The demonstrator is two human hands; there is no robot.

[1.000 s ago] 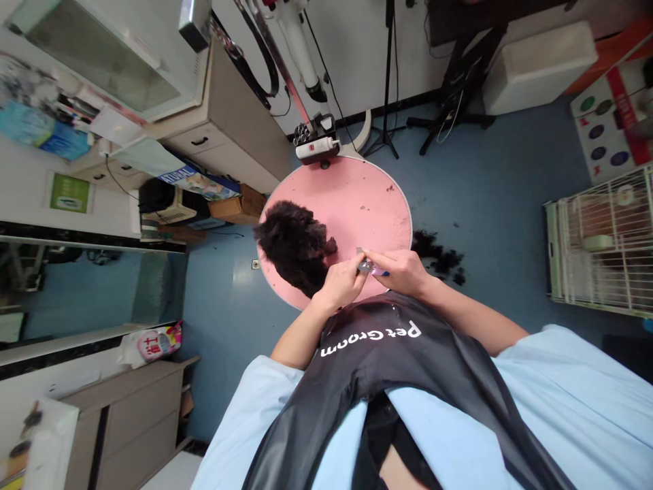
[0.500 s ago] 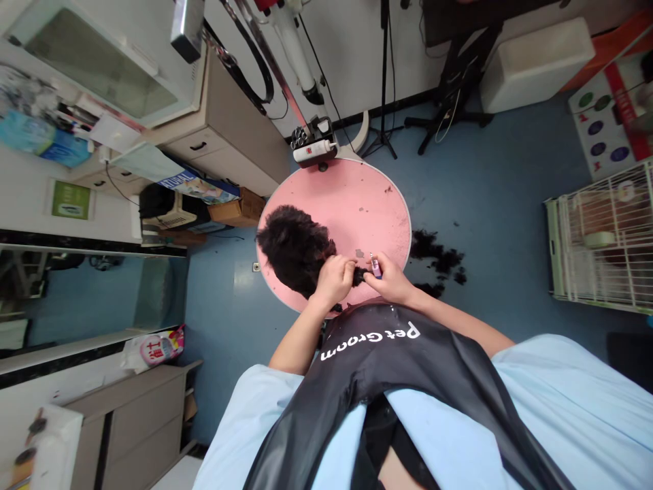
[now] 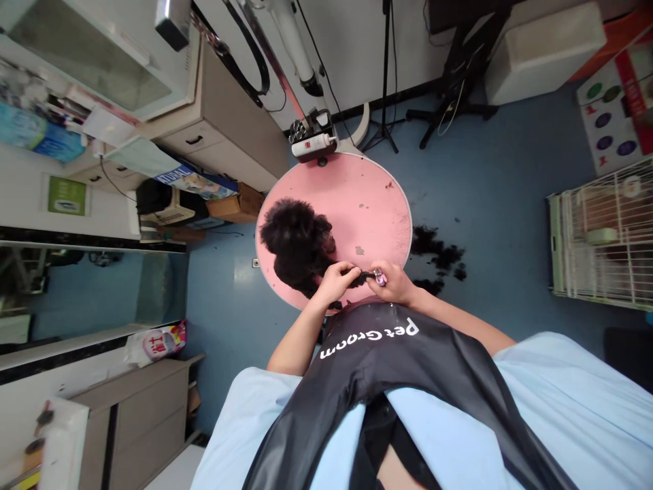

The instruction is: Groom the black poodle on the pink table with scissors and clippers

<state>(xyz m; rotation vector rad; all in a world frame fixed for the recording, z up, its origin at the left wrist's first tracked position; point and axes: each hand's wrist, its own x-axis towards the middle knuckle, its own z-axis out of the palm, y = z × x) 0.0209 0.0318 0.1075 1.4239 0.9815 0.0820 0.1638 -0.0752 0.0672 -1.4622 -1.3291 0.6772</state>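
A black fluffy dog (image 3: 298,245) is on the round pink grooming table (image 3: 372,197), toward its left side. My left hand (image 3: 337,282) is closed around one of the dog's legs (image 3: 361,278), close to the paw. Beside it, my right hand (image 3: 395,284) grips a small purple and metal tool (image 3: 380,277) that looks like a nail clipper. Its metal end is at the tip of the paw, and my fingers hide most of the handle. Both hands are just above the table's front edge, close to my black apron (image 3: 377,340).
Cut black hair (image 3: 439,252) lies on the blue floor right of the table. A tool holder (image 3: 313,139) with scissors and a white bottle is fixed at the table's back edge. A wire cage (image 3: 602,238) stands at right, drawers (image 3: 204,136) at back left.
The dog's head has turned and lifted slightly. My right hand has tilted the tool so its metal end meets the paw. My left hand keeps its hold on the leg.
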